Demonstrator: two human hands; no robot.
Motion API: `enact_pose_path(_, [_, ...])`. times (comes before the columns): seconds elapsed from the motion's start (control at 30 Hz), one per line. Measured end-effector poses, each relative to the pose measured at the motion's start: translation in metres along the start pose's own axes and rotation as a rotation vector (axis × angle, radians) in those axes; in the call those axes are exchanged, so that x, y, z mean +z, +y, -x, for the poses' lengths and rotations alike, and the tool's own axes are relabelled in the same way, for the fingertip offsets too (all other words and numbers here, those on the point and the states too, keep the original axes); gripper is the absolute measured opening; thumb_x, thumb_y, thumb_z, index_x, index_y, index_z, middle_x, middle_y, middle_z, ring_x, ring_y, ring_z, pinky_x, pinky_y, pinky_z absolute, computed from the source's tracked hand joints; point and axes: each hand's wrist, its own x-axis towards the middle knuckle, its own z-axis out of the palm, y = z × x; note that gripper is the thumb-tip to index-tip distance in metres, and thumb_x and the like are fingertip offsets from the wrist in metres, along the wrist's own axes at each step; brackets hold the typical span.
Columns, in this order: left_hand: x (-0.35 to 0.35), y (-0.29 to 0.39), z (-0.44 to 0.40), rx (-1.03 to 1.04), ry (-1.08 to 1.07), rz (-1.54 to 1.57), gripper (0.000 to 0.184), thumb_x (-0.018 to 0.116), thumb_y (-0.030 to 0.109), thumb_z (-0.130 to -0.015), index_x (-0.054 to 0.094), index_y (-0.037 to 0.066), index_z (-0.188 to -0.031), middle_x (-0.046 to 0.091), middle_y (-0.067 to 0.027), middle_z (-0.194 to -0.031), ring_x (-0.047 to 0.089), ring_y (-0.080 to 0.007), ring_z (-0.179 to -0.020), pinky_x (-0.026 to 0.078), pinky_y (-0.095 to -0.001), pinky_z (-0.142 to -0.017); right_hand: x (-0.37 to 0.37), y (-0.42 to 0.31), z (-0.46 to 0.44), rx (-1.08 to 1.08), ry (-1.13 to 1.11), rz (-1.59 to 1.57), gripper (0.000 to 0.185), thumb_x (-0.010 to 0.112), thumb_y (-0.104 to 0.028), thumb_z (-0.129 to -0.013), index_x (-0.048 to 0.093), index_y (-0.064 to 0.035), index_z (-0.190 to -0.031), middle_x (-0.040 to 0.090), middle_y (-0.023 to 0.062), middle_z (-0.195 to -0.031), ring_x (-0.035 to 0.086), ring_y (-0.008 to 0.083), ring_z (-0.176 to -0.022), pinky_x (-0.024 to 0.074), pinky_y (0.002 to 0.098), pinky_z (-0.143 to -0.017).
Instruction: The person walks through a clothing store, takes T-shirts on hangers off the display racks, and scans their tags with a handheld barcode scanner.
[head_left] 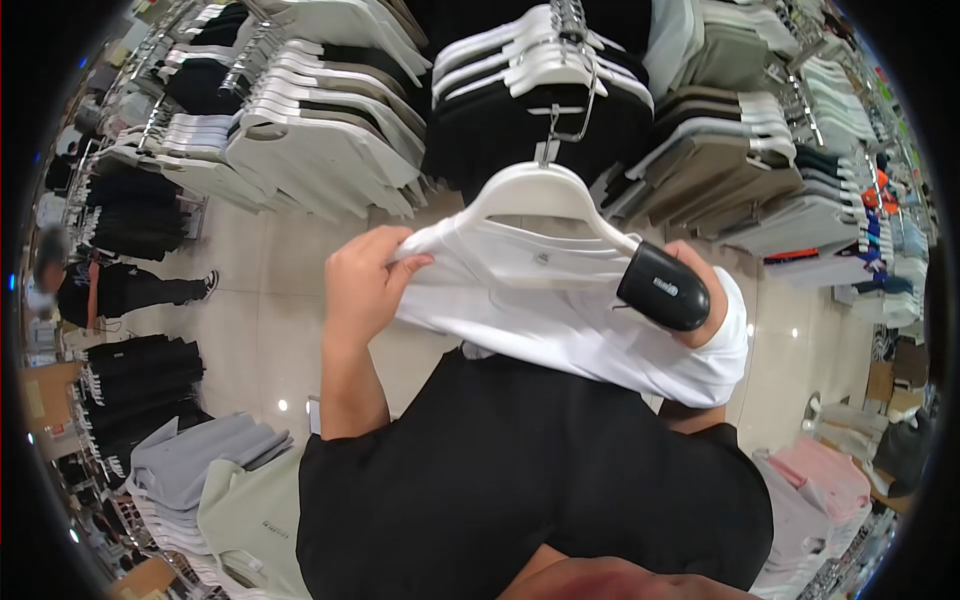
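At ten o'clock the white shirt (560, 340) is pinched by the left hand (368, 280); at two, whether fabric is gripped by the right hand (706, 266), behind the black device (662, 290), cannot be told. If tugged unevenly, the shirt could be slid off the white hanger (540, 190) at twelve.

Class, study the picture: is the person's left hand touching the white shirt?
Touching. The head view plainly shows the left hand gripping the white shirt at its shoulder, thumb against the fabric.
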Motion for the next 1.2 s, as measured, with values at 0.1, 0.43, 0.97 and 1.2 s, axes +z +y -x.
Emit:
enact_pose_path(0.1, [0.006, 0.0, -0.006, 0.061, 0.02, 0.038, 0.023, 0.084, 0.019, -0.081, 0.071, 0.005, -0.094, 0.07, -0.0109, -0.083, 0.065, -0.0314, -0.072, 0.05, -0.0389, -0.065, -0.002, 0.003, 0.004, 0.021, 0.024, 0.001, 0.033, 0.079, -0.007, -0.078, 0.061, -0.0062, -0.105, 0.067, 0.0008, -0.083, 0.06, 0.0092, -0.076, 0.0488, 0.0267, -0.071])
enact_pose_path(0.43, [0.028, 0.016, -0.018, 0.311, 0.461, -0.067, 0.022, 0.086, 0.016, -0.077, 0.071, 0.005, -0.09, 0.07, -0.0096, -0.088, 0.064, -0.0326, -0.081, 0.051, -0.0401, -0.076, -0.008, -0.018, 0.015, 0.037, 0.14, 0.023, 0.021, 0.079, -0.009, -0.082, 0.065, -0.0026, -0.096, 0.069, 0.0017, -0.081, 0.062, 0.0074, -0.075, 0.0484, 0.0241, -0.07])
enact_pose_path(0.97, [0.097, 0.091, -0.019, 0.257, 0.214, -0.074, 0.023, 0.08, 0.02, -0.084, 0.072, 0.004, -0.1, 0.072, -0.0065, -0.086, 0.067, -0.0283, -0.083, 0.047, -0.0416, -0.082, -0.005, -0.018, 0.008, -0.096, 0.129, 0.05, 0.015, 0.077, -0.003, -0.086, 0.069, 0.0026, -0.096, 0.068, 0.0017, -0.088, 0.064, 0.0082, -0.078, 0.0504, 0.0231, -0.072])
enact_pose_path(1.2, [0.091, 0.094, -0.024, 0.13, 0.099, 0.192, 0.022, 0.085, 0.022, -0.079, 0.073, 0.004, -0.084, 0.074, -0.0072, -0.084, 0.067, -0.0272, -0.083, 0.046, -0.039, -0.084, -0.007, -0.02, 0.008, -0.084, 0.141, 0.047, 0.017, 0.078, -0.004, -0.085, 0.068, 0.0023, -0.097, 0.069, 0.0013, -0.089, 0.064, 0.0074, -0.08, 0.0498, 0.0219, -0.073])
